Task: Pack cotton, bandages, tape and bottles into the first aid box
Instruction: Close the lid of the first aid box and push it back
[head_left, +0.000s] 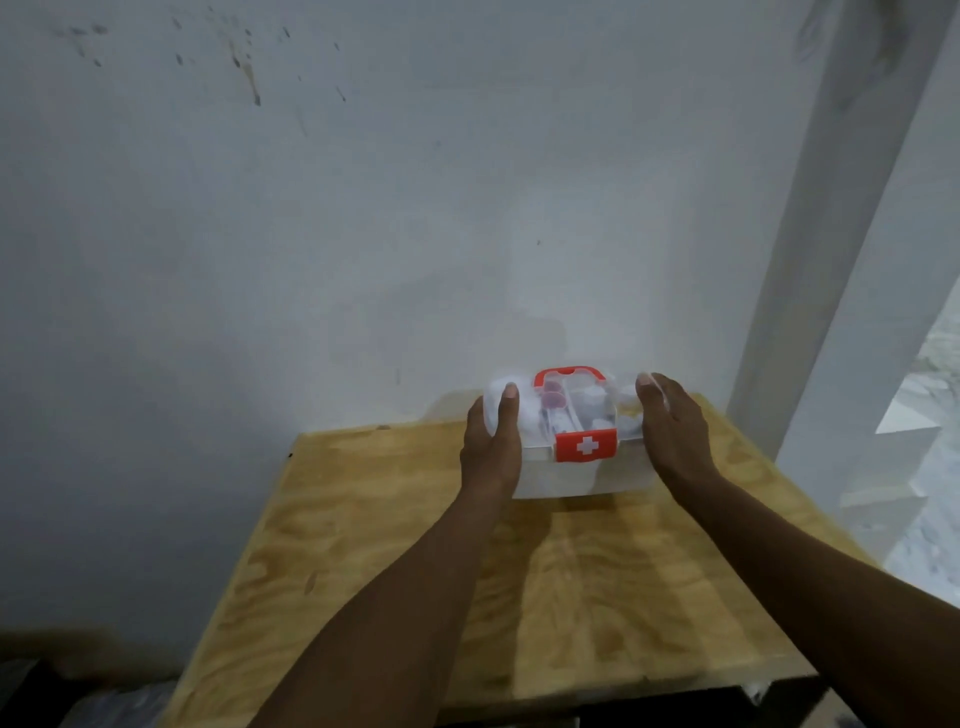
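A white first aid box (569, 475) with a clear lid, a red handle and a red latch bearing a white cross stands at the far edge of the wooden table (395, 545), against the wall. Its lid is down. Through the lid I see small bottles with pink caps and white items, blurred. My left hand (491, 447) presses flat against the box's left end, thumb up on the lid. My right hand (675, 428) clasps the right end the same way. Both hands grip the box between them.
A pale wall (311, 234) rises directly behind the box. A white post (810, 234) stands to the right of the table, with white steps beyond it. Dark clutter lies on the floor at bottom left.
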